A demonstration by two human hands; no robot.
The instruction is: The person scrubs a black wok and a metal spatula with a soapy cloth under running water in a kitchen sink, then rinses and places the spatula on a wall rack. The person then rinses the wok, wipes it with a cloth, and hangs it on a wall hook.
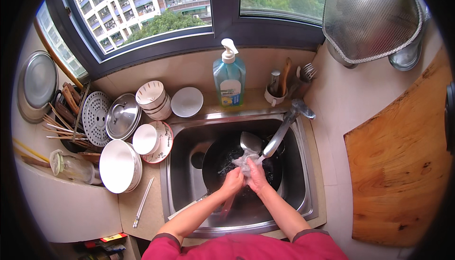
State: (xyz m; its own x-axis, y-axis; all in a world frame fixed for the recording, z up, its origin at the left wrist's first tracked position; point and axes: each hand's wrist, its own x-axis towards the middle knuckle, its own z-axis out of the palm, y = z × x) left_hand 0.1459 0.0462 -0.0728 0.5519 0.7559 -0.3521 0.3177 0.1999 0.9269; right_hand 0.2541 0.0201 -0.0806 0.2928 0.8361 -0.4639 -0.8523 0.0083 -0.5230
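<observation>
My left hand point(233, 182) and my right hand point(257, 175) both grip a wet whitish cloth point(245, 162) under the running faucet point(277, 137). Beneath them a dark wok point(217, 160) with water in it sits in the stainless steel sink point(185, 203). A metal spatula's blade point(251, 141) rests in the wok, just beyond the cloth; a reddish handle point(227, 206) shows below my left hand. Near the sink's front left lies a flat, light-coloured tool point(185, 208), partly hidden by my left forearm.
White bowls point(119, 166), stacked patterned bowls point(151, 95), a pot lid point(122, 116) and a pair of chopsticks point(143, 202) are left of the sink. Behind it stand a soap pump bottle point(229, 79) and a utensil cup point(274, 96). At the right are a wooden board point(401, 160) and a mesh strainer point(371, 18).
</observation>
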